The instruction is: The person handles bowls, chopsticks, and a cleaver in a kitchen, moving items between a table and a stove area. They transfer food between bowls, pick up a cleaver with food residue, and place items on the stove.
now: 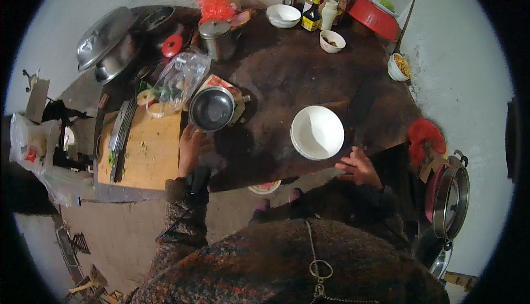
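Note:
Just below the near rim of a small grey metal bowl (212,109) is my left hand (191,147), its fingers apart; I cannot tell whether the fingertips touch the rim. The bowl appears to rest by a red and white carton (236,95). Right of the middle stands a white bowl (317,133), with a second rim showing under it, so two seem stacked. My right hand (359,167) is at the table's near edge beside these bowls, open, with fingers spread and nothing in them.
A cutting board (150,155) with a cleaver (122,133) and green scraps lies left, beside a clear plastic bag (185,77). Pots and a steel pot (216,39) stand at the back left. Sauce bottles (312,17), small bowls and a red basin (375,19) line the back right.

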`<act>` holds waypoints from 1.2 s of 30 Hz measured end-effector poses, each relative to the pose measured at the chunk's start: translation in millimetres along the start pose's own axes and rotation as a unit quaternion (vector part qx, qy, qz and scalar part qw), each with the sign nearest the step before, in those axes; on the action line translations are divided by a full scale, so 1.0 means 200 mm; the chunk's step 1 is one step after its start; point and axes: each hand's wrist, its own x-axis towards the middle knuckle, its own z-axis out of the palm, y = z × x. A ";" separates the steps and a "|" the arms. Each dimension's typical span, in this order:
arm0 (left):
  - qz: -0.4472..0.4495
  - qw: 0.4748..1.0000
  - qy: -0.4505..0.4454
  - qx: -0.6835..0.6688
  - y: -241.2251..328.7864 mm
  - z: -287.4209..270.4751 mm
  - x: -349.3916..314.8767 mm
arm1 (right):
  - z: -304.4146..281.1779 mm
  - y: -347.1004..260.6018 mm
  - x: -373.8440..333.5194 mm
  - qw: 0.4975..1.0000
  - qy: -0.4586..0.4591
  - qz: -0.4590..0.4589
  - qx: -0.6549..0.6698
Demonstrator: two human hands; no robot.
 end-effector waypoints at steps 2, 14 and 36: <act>-0.007 1.000 -0.021 0.011 -0.05 -0.02 0.11 | 0.00 0.01 0.08 0.998 -0.047 0.038 0.014; 0.133 0.952 0.028 0.274 -0.17 0.00 0.27 | -0.10 -0.01 0.67 0.976 -0.173 0.131 0.006; 0.096 0.986 0.017 0.133 0.58 -0.07 0.48 | 0.26 -0.36 1.30 0.983 -0.088 0.061 -0.147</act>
